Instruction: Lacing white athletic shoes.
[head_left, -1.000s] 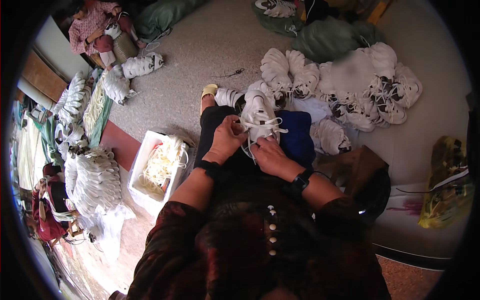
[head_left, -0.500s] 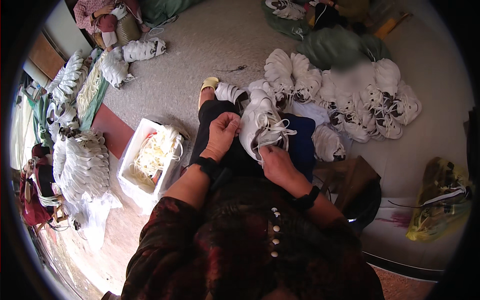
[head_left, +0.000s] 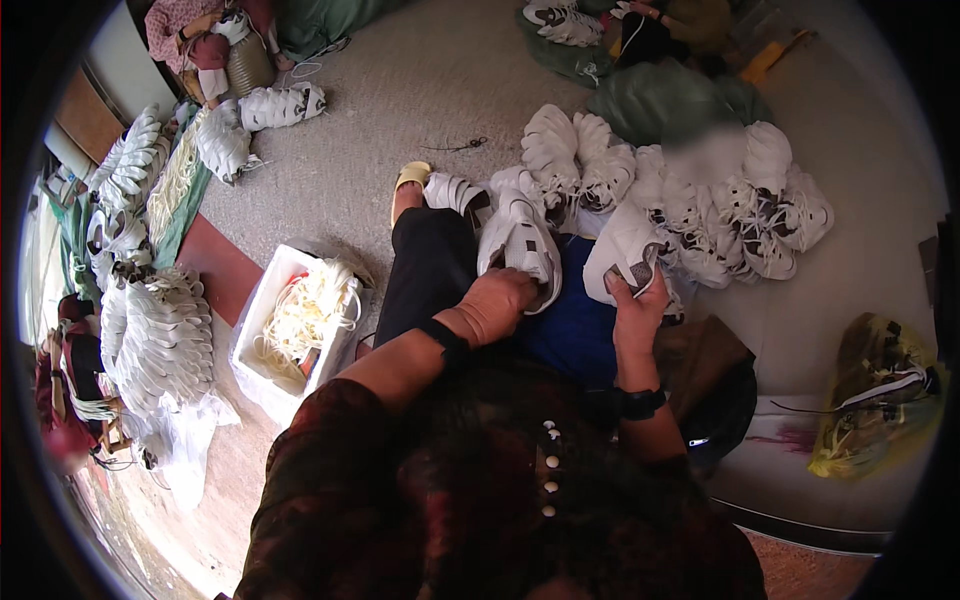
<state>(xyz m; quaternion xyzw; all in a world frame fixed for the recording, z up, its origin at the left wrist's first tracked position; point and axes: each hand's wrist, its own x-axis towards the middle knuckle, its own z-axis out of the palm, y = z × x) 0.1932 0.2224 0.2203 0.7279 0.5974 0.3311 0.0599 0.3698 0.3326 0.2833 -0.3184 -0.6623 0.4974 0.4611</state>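
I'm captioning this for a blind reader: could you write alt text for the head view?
Seen from above, a seated person's left hand grips a white sneaker on their lap while the right hand holds a second white sneaker. A heap of white sneakers lies ahead on the grey floor.

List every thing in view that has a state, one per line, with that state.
Left hand: closed on the heel of a white shoe lying on the lap.
White shoe: on the lap, sole down.
Right hand: gripping a second shoe.
Second shoe: lifted beside the pile.
Shoe pile: heaped on the floor.
White box: open, full of laces.
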